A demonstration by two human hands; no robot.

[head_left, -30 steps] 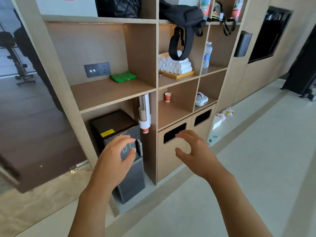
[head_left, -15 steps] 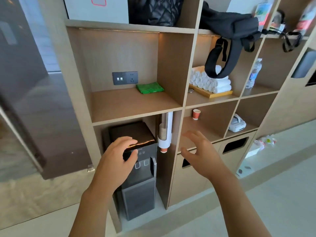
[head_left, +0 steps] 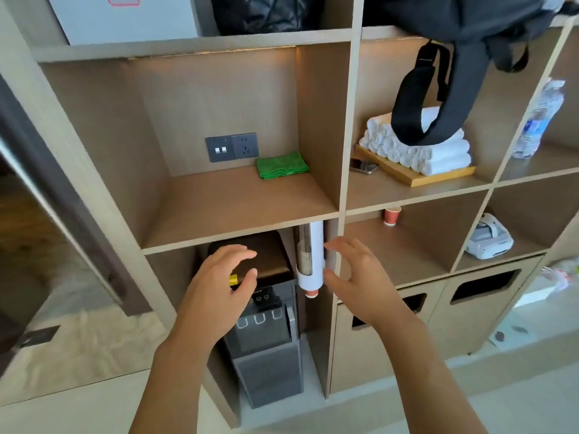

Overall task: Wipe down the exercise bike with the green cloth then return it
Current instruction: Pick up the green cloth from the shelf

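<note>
Green cloth (head_left: 281, 164) folded at back right of shelf (head_left: 238, 211), above and well apart from left hand (head_left: 216, 289) and right hand (head_left: 360, 283); both spread, empty.

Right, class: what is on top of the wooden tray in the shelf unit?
The tray holds stacked rolled white towels. A black bag strap hangs in front, covering part of the stack, so the towels behind it cannot be seen.
</note>
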